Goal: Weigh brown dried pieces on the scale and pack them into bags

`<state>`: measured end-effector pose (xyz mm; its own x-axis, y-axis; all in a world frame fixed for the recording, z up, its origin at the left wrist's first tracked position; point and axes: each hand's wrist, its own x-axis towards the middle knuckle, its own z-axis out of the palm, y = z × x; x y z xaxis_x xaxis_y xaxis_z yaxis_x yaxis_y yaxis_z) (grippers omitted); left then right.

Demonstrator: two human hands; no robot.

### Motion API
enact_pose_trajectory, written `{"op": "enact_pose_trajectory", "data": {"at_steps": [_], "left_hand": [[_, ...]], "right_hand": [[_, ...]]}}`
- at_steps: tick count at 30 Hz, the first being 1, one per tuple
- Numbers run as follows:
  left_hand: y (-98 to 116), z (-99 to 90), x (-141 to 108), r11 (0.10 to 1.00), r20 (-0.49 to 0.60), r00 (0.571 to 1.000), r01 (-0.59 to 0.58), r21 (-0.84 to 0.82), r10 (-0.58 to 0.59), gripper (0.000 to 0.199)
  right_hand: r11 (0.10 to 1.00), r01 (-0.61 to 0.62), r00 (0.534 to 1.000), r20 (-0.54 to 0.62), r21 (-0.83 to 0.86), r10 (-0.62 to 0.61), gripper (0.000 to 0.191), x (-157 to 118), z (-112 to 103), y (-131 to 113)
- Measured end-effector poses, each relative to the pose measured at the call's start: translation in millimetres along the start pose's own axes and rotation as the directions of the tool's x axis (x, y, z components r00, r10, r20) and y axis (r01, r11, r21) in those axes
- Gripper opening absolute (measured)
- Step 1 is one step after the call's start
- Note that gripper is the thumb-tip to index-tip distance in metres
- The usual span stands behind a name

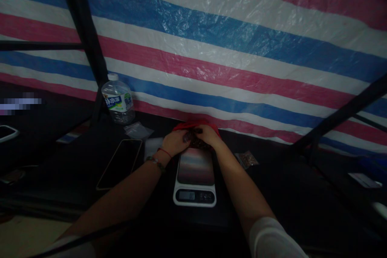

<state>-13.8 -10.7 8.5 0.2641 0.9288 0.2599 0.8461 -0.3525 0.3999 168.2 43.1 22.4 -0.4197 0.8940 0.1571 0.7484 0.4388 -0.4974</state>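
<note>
A white digital scale [195,197] with a shiny plate and a lit display lies on the black table. Just beyond it is a red bag [211,123] holding small dark pieces [198,143]. My left hand [177,140], with a red string and a beaded bracelet at the wrist, reaches to the pieces from the left. From the right, my right hand [207,134] is at the same bag, its fingers bent into the pieces. Dim light hides what either hand's fingertips grip.
Left of the scale lie a dark phone [120,164] and a clear plastic bag [138,130], with a large plastic bottle [118,100] behind them. A small packet [248,159] lies to the right. Striped sheeting [211,60] and black metal poles [81,20] stand behind.
</note>
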Motion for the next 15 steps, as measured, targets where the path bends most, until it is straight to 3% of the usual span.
{"op": "enact_pose_trajectory", "data": {"at_steps": [3,9,15], "left_hand": [[-0.2,1.9,1.9,1.0,-0.009,1.0,0.015,0.01,-0.015,0.033],[-0.8,4.7,4.8,1.0,-0.034,0.999,0.019,0.021,-0.018,0.037],[-0.1,6.2,5.8,1.0,-0.041,0.999,-0.009,0.011,0.01,0.035]], "right_hand": [[0.992,0.054,0.997,-0.063,0.117,-0.047,0.034,-0.9,-1.3,-6.8],[0.961,0.157,0.986,0.015,0.227,-0.165,0.031,-3.3,-0.8,-13.5],[0.926,0.134,0.991,-0.063,0.353,-0.12,0.035,-1.3,4.6,-8.4]]}}
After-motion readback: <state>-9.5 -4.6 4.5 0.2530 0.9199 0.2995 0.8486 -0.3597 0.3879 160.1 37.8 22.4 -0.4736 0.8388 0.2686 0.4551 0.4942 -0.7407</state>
